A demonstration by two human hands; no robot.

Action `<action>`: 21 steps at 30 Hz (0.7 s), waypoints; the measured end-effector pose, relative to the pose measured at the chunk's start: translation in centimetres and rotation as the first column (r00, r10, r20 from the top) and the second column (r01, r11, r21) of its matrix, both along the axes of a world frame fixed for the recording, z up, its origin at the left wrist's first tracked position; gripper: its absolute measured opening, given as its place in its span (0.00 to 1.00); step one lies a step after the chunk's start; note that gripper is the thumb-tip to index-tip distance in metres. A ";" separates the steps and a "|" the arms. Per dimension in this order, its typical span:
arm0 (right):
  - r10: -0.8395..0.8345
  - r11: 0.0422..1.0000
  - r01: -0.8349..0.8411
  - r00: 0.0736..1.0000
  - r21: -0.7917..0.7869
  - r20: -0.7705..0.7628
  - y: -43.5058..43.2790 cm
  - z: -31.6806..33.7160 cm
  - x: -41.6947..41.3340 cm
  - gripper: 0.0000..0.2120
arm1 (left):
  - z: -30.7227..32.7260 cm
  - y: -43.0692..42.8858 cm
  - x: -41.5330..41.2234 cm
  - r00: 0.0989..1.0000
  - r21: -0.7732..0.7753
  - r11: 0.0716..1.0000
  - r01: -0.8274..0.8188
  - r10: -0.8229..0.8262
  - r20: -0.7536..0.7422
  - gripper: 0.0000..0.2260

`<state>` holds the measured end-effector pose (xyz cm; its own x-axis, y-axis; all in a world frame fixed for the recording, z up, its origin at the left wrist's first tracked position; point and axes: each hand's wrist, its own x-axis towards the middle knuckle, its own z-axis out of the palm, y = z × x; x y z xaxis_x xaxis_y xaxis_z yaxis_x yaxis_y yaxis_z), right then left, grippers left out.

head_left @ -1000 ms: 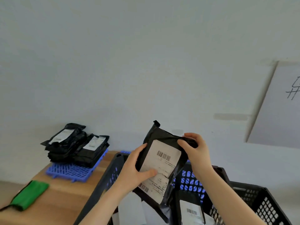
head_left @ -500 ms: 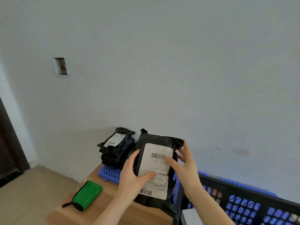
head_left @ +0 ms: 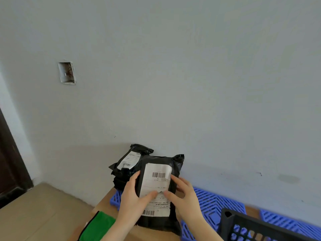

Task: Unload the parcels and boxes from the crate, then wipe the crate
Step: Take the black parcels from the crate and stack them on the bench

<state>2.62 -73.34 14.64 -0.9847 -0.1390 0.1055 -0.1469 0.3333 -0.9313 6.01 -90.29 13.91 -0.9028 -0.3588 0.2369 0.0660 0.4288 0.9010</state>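
- We hold the black parcel [head_left: 159, 188] up over the counter [head_left: 103, 205], its long axis running 12 to 6 o'clock.
- Left hand [head_left: 132, 201] and right hand [head_left: 185, 197] each pinch a side edge, thumbs on the white label.
- The parcel stack [head_left: 127, 165] lies at 11 o'clock, nearer our left hand.
- The wrap is glossy and crinkled, and looks soft.

A pale grey painted wall [head_left: 191, 66] fills most of the view, with a small rectangular open recess [head_left: 66, 73] cut into it at upper left. A dark brown wooden door [head_left: 8, 162] stands at the left edge above a beige tiled floor [head_left: 43, 209]. On a light wooden tabletop [head_left: 104, 204] lie blue slatted plastic mats [head_left: 213, 204], side by side along the wall.
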 end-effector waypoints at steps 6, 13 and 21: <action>-0.003 0.999 0.001 0.999 0.047 0.047 -0.4 -1.8 -4.6 0.34 | -1.4 -0.6 -5.1 0.992 0.033 0.996 0.084 -0.086 0.095 0.42; -0.129 0.992 0.129 0.983 0.014 0.128 -0.8 -5.9 -10.7 0.39 | -4.5 -2.8 -12.0 0.933 0.001 0.959 0.285 -0.277 0.228 0.37; -0.222 0.972 0.235 0.941 -0.021 0.256 -4.6 -12.4 -17.4 0.36 | -10.1 -5.6 -21.8 0.916 -0.131 0.926 0.355 -0.317 0.245 0.37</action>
<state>-14.79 -77.94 2.23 -0.9849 0.0917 -0.1467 0.1670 0.2823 -0.9447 -15.76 -95.85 3.77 -0.9986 0.0031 0.0533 0.0458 0.5625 0.8255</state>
